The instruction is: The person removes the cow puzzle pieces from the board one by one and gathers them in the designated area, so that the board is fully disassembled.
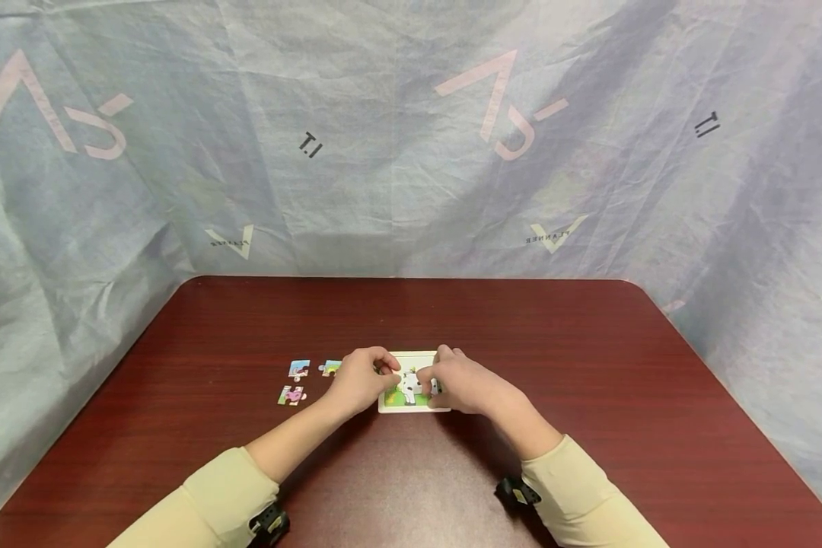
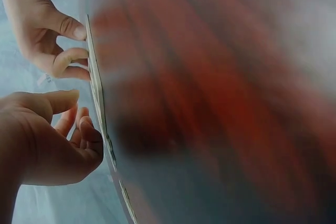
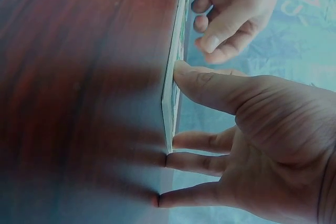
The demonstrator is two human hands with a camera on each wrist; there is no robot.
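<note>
Puzzle tray [image 1: 411, 409], one, white-rimmed, lay flat mid-tabletop [image 1: 589, 342] between the two hands, bearing a cow picture [image 1: 409, 387] on green, partly covered by fingers. Right hand [image 1: 471, 382]: over the tray's right side, fingers spread, thumb pressing near the edge, forefinger bent onto the picture, outer fingers reaching down to the tabletop beside the tray. Left hand [image 1: 358, 382]: over the tray's left side, thumb and forefinger tips close together, remaining fingers loosely curled, no piece visible between them. Loose pieces, three, left of the tray: a blue one [image 1: 299, 367], a pink-and-green one [image 1: 290, 395], and a third [image 1: 331, 367] partly hidden by the left hand. Step in hand, by judgement: seating pieces in the tray, the right hand steadying it. The next move seemed to call for pressing the work level, then matching a loose piece's tabs to its neighbours. Outermost: pale sleeves [image 1: 222, 495], black wrist devices [image 1: 270, 524], and a printed grey cloth [image 1: 383, 190] behind the tabletop.
</note>
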